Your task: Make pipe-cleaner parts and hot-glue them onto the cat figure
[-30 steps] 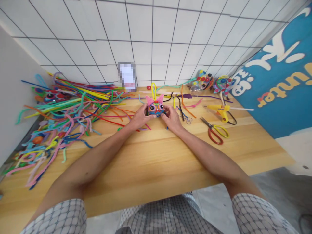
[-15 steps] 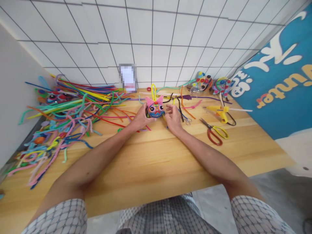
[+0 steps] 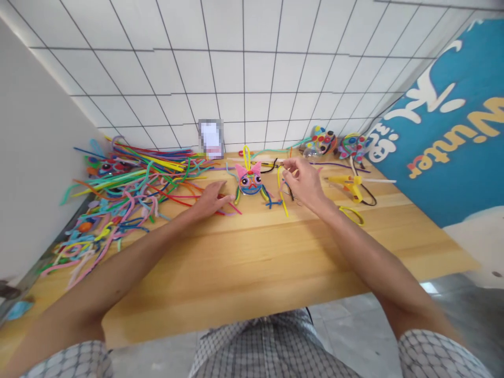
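A small round figure [image 3: 250, 182] with pink pointed ears, goggle eyes and a yellow loop on top rests on the table. Coloured pipe-cleaner limbs spread from its sides, one ending in a blue foot [image 3: 273, 202]. My left hand [image 3: 212, 200] lies just left of the figure, open, fingers stretched out, not touching it. To the figure's right, my right hand [image 3: 305, 181] is closed, thumb and fingers drawn together; what they hold, if anything, cannot be made out. By its fingertips are a yellow pipe cleaner [image 3: 284, 202] and a black one [image 3: 270, 169].
Many coloured pipe cleaners [image 3: 157, 160] heap at the left. A phone [image 3: 211, 139] leans on the tiled wall. At the right lie a yellow glue gun [image 3: 352, 186] and scissors with a yellow handle [image 3: 356, 216], partly behind my arm. Decorated balls [image 3: 323, 140] stand at the back right.
My left hand has let go of the figure and moved left. The right hand has moved away to the right, its fingers drawn together. The figure now stands by itself.
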Tool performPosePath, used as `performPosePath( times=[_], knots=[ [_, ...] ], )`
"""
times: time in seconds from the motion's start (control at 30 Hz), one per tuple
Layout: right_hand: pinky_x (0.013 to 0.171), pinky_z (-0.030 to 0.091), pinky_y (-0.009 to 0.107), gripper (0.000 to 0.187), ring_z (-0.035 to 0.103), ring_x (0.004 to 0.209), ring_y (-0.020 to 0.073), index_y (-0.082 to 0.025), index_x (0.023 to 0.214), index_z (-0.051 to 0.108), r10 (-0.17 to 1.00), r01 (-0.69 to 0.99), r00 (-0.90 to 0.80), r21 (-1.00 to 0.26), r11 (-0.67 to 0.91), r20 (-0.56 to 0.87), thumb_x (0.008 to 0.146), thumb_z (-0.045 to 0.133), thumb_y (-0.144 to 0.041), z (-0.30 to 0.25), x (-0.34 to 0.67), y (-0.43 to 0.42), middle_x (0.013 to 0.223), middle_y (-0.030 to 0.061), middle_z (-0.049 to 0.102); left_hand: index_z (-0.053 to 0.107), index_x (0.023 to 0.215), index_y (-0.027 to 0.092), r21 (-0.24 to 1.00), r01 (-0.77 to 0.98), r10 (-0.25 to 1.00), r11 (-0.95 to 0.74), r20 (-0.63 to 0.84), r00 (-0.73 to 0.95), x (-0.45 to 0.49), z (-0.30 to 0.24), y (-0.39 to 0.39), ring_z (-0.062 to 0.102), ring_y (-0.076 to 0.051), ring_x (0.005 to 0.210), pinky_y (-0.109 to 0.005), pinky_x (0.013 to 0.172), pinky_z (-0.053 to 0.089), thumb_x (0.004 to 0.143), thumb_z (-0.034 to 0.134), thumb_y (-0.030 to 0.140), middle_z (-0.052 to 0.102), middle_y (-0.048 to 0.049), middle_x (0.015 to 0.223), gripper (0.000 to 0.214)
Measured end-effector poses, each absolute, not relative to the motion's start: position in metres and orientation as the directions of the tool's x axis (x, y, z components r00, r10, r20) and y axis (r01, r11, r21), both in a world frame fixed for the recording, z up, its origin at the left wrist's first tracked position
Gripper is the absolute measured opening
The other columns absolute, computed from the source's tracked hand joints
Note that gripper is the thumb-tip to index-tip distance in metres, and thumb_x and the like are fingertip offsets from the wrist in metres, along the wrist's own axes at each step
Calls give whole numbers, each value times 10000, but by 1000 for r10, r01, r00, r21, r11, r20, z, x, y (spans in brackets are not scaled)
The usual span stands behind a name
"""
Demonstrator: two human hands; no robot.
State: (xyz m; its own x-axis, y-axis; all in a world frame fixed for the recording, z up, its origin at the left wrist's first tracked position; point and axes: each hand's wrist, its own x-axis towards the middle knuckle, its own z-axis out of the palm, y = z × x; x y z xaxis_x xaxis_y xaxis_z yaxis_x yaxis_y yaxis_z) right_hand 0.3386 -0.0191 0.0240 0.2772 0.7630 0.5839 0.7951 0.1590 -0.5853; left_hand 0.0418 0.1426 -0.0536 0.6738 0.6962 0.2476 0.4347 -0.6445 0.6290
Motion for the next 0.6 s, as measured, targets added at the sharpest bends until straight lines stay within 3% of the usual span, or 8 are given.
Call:
performPosePath(
  times=[0.13, 0.33, 0.4, 0.47, 0.53, 0.6],
  knots=[
    [802, 544, 373, 284, 704, 825, 236, -212, 1188, 702, 823, 837, 245, -541, 87, 513, 919, 621, -258, 28, 346, -34, 954, 62, 784, 623, 1381, 161, 592, 477, 730, -650, 312, 608, 18, -51, 143, 591, -370, 1388, -579, 1231, 412, 927, 607, 633, 659, -203, 1451, 655],
    [744, 506, 364, 583, 701, 794, 267, -192, 1375, 659, 905, 853, 299, -510, -111, 304, 856, 765, -437, 14, 325, -21, 865, 44, 767, 563, 1442, 138, 589, 471, 735, -657, 359, 575, 38, -48, 130, 599, -400, 1388, -585, 1217, 427, 826, 758, 567, 645, -228, 1466, 776],
    [724, 493, 351, 430, 688, 771, 259, -192, 1218, 739, 932, 832, 282, -542, -120, 226, 861, 748, -432, 9, 316, -11, 772, 31, 734, 548, 1457, 123, 586, 455, 719, -670, 361, 594, 55, -47, 125, 600, -409, 1385, -585, 1211, 430, 807, 783, 531, 640, -237, 1471, 802],
    [677, 479, 329, 219, 662, 707, 229, -207, 939, 772, 963, 793, 223, -602, -88, 153, 898, 672, -397, 7, 311, -1, 658, 7, 673, 554, 1449, 144, 575, 446, 708, -686, 385, 592, 69, -49, 122, 586, -419, 1399, -592, 1208, 426, 799, 797, 502, 638, -225, 1475, 781],
    [605, 461, 310, 255, 608, 610, 188, -215, 798, 736, 979, 735, 171, -676, -52, 111, 933, 595, -380, 14, 316, 5, 576, -17, 603, 557, 1445, 177, 567, 440, 703, -697, 419, 574, 74, -54, 119, 577, -416, 1407, -594, 1208, 421, 812, 791, 480, 642, -200, 1473, 739],
    [540, 440, 300, 275, 539, 529, 150, -207, 840, 735, 969, 634, 199, -773, -16, 144, 960, 566, -388, 33, 335, 8, 556, -31, 574, 555, 1447, 182, 567, 432, 703, -701, 447, 554, 71, -61, 117, 576, -401, 1407, -583, 1221, 410, 843, 763, 466, 643, -193, 1472, 699]
  ],
)
